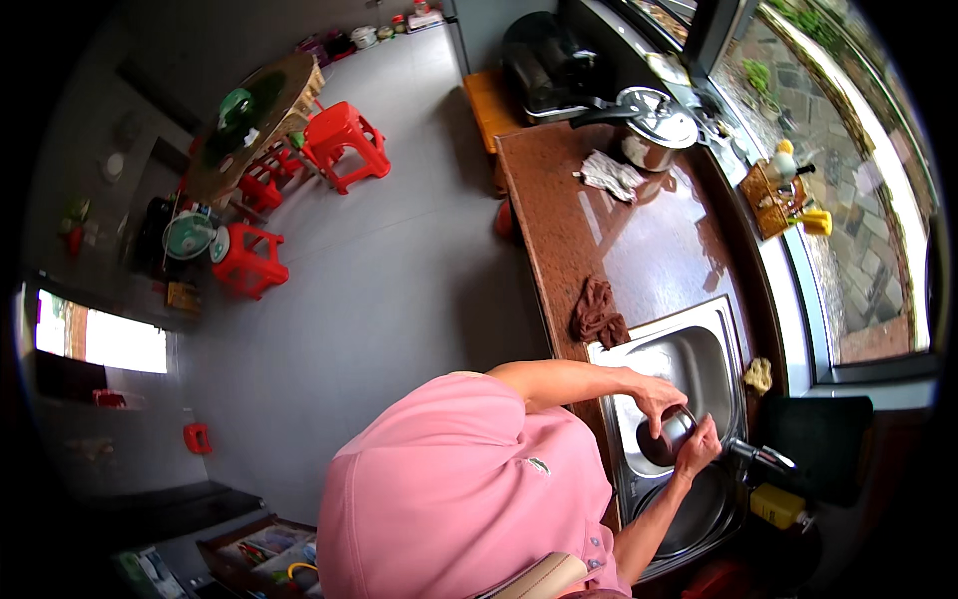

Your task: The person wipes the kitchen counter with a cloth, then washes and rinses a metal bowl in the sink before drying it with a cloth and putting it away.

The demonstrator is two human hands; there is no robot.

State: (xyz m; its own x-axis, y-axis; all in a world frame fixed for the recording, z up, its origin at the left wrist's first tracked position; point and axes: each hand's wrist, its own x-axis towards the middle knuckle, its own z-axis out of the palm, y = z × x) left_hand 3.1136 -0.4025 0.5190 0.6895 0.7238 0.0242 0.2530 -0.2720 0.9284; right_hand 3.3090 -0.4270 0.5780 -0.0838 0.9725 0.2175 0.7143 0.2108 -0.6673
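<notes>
A small round metal bowl (677, 428) is held tilted between both hands over the steel sink basin (692, 367). My left hand (660, 397) grips its upper side, fingers over the rim. My right hand (699, 448) holds the side nearer the faucet (763, 454). The bowl's inside is partly hidden by my fingers. Below my right forearm, a wide round pan (692, 517) sits in the second basin. A crumpled brown cloth (597, 313) lies at the sink's left edge, and a pale yellow sponge (758, 375) rests behind the basin.
A pressure cooker (653, 131) and a grey-white cloth (610, 177) sit farther along the brown stone counter (546, 217). A wicker basket (767, 198) of utensils stands on the windowsill. A yellow bottle (777, 506) is beside the faucet. Red plastic stools (346, 142) stand by a wooden table (303, 93).
</notes>
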